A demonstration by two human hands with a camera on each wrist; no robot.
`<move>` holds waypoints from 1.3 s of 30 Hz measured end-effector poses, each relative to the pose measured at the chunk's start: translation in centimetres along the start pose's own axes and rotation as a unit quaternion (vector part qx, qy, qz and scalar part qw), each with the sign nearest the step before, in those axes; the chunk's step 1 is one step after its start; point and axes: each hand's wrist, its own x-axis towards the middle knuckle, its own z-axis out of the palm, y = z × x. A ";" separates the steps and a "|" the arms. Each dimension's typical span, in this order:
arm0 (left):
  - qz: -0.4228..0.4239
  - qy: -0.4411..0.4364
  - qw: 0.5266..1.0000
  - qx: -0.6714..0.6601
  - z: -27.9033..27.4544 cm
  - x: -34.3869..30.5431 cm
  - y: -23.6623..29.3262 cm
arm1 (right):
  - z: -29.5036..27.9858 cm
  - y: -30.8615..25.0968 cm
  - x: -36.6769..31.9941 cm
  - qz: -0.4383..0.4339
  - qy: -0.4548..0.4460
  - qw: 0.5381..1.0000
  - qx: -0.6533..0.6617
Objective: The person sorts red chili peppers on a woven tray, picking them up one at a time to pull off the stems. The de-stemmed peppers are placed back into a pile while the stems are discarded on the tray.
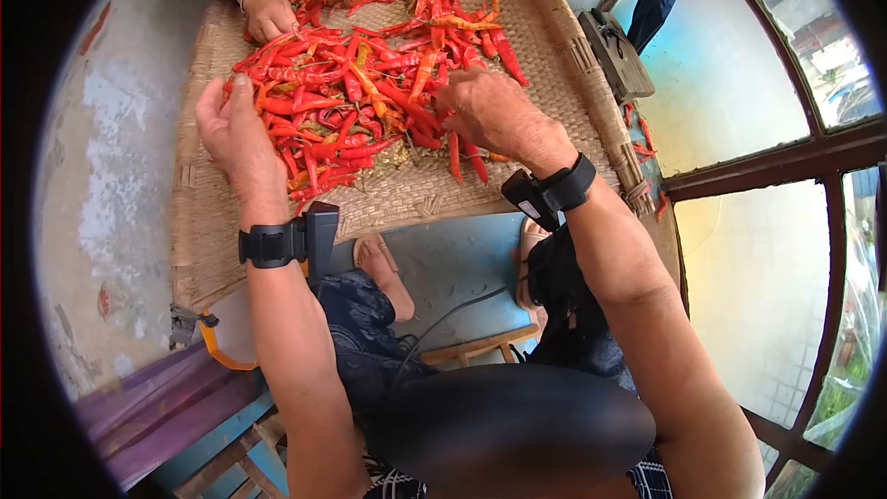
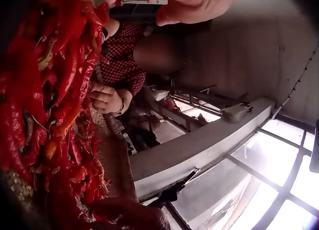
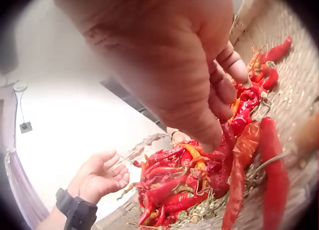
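Observation:
Red chilies (image 1: 319,102) (image 2: 70,75) (image 3: 169,190), some orange, lie heaped on a woven tray (image 1: 407,199). At the heap's left edge is my left hand (image 1: 242,134), palm up with loosely bent fingers in the right wrist view (image 3: 102,177); nothing clear lies in the palm. My right hand (image 1: 499,115) (image 3: 169,65) reaches down at the heap's right side, its fingers curled, and pinches a red chili (image 3: 227,145) between thumb and fingers. The head view hides those fingertips beneath the hand.
Another person's hands (image 1: 268,14) work at the tray's far side. A small wooden stool or board (image 1: 619,55) stands right of the tray, with loose chilies (image 1: 644,134) beside it. Framed windows (image 1: 753,286) line the right; a wall (image 1: 120,157) stands left.

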 end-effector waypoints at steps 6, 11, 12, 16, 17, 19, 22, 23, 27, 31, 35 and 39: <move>0.104 -0.213 0.966 0.104 1.2 -2.5 -1.3 | -0.1 1.3 -0.2 0.074 -0.205 0.976 -0.008; 0.128 -0.358 0.911 0.161 2.6 -5.8 -0.9 | -3.7 1.9 -0.7 0.086 -0.088 0.969 0.215; 0.102 -0.389 0.901 0.160 2.8 -6.5 -0.7 | -4.1 2.0 -0.6 0.092 -0.079 0.958 0.262; 0.189 -0.434 0.863 0.177 3.7 -7.9 -1.3 | -5.2 1.4 -0.5 0.108 -0.081 0.905 0.403; 0.246 -0.427 0.855 0.161 3.9 -8.2 -1.4 | -5.3 1.2 -0.4 0.108 -0.088 0.898 0.418; 0.151 -0.468 0.852 0.181 3.6 -8.2 -0.1 | -4.9 1.1 -0.5 0.103 -0.084 0.885 0.446; 0.092 -0.477 0.861 0.150 3.7 -7.6 -0.1 | -4.8 1.5 -0.5 0.114 -0.062 0.886 0.445; 0.055 -0.467 0.866 0.173 3.5 -7.1 0.1 | -4.8 1.6 -0.6 0.129 -0.043 0.899 0.417; 0.013 -0.357 0.912 0.200 2.8 -3.6 -0.4 | -3.7 2.1 -0.5 0.120 -0.030 0.933 0.338; 0.129 -0.187 0.947 0.227 0.1 0.4 -1.0 | -1.9 1.7 -0.9 0.070 -0.069 0.964 0.245; 0.301 -0.021 0.858 0.417 -1.2 1.2 -0.9 | 0.5 1.4 -0.7 0.056 -0.145 0.979 0.130; 0.322 -0.112 0.867 0.365 -0.8 0.6 -0.5 | 0.6 1.0 -0.3 0.056 -0.174 0.981 0.062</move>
